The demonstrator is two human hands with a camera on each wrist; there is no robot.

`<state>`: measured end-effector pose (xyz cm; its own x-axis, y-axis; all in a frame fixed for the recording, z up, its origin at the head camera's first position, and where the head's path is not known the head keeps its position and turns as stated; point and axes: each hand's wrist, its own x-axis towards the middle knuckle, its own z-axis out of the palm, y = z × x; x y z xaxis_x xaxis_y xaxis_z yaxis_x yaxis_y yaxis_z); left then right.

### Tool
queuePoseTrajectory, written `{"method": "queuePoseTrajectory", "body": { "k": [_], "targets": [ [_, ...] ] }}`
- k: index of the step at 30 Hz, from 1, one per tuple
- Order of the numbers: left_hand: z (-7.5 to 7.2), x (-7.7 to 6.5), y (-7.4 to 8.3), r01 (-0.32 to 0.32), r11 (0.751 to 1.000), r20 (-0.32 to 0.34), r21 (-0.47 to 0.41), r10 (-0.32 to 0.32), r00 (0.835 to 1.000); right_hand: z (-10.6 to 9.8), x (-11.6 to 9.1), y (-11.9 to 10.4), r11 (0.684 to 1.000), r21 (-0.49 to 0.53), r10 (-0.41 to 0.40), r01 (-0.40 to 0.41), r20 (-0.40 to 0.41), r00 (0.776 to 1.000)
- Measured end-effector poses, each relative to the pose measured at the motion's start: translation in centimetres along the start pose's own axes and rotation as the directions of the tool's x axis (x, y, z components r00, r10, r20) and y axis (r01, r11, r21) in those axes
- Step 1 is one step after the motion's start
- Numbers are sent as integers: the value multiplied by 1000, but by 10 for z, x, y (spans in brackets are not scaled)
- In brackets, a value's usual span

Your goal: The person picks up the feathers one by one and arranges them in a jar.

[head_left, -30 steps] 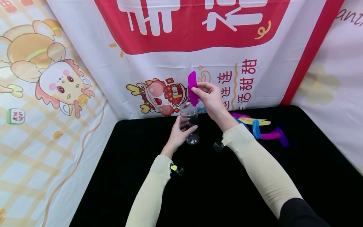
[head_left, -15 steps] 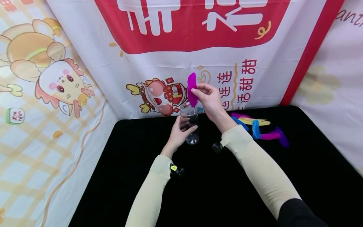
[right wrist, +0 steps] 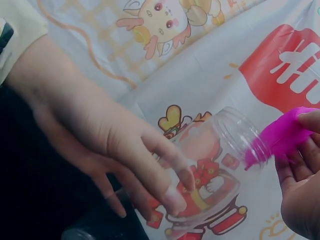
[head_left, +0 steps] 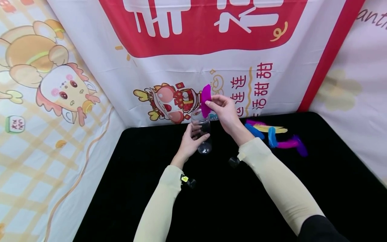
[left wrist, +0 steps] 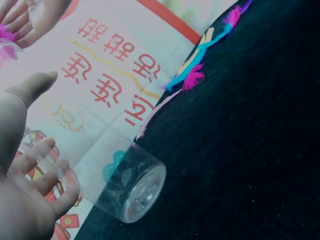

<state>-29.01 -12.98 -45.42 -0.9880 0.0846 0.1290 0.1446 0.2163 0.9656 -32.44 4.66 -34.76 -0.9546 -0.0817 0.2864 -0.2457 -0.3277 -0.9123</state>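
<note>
A clear plastic jar stands near the table's back edge, tilted in neither direction that I notice. My left hand grips it from the side, thumb in front and fingers behind. Between thumb and fingertips, my right hand pinches a magenta feather over the jar's mouth. In the right wrist view the lower end of the feather is inside the threaded neck, while the rest sticks out above. The left wrist view shows the jar's transparent base, with nothing visible in the bottom.
Several loose feathers lie to the right on the black tabletop, among them a yellow feather, a blue feather and a purple feather. A printed white cloth hangs right behind the table.
My right hand has come down slightly with the magenta feather, which now stands lower at the jar's mouth. My left hand and the jar have stayed in place.
</note>
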Motion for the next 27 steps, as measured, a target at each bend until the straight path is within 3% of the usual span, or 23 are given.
{"method": "queuePoseTrajectory", "body": {
  "k": [13, 27],
  "targets": [
    [1, 0, 1, -8, 1000, -9, 24, 9, 1000, -13, -4, 6, 1000, -28, -9, 10, 33, 999],
    [-1, 3, -1, 8, 1000, 15, 1, -8, 1000, -13, -8, 9, 973, -227, -19, 32, 61, 998]
  ]
}}
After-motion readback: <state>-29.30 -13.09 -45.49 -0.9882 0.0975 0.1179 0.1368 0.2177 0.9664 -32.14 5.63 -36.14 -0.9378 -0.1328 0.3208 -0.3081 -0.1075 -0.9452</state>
